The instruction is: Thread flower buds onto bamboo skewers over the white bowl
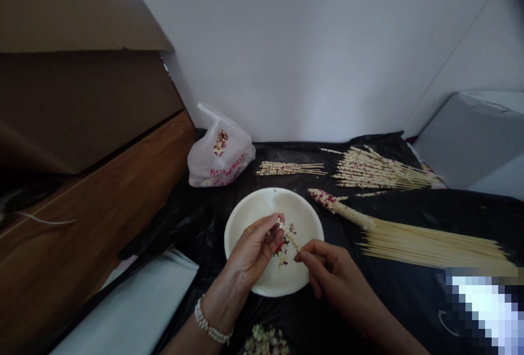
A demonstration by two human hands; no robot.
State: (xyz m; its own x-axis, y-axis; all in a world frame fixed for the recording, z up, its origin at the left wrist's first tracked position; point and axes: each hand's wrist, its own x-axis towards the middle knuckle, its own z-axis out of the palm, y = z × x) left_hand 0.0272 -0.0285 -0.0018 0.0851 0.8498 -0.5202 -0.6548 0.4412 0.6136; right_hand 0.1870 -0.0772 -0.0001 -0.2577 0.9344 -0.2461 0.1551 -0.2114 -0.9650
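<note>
Over a white bowl point(241, 240), my left hand point(257, 246) pinches the upper end of a beaded stick point(291, 238) strung with small cream pieces. Its wrist wears a pearl-like bracelet. At the bowl's right rim, my right hand point(329, 268) has thumb and fingers closed on the lower end of that stick. Loose cream and dark red pieces point(282, 258) lie in the bowl beneath, partly hidden by my left hand. Something red shows beside my left fingertips.
Behind the bowl are a plastic bag point(223, 161) and a small bundle of beaded sticks point(278, 168). Right lie a larger beaded pile point(368, 169) and bare sticks point(434, 243). Loose pieces point(266, 341) sit at the near edge, a white box point(475, 137) at right, cardboard point(82, 98) at left.
</note>
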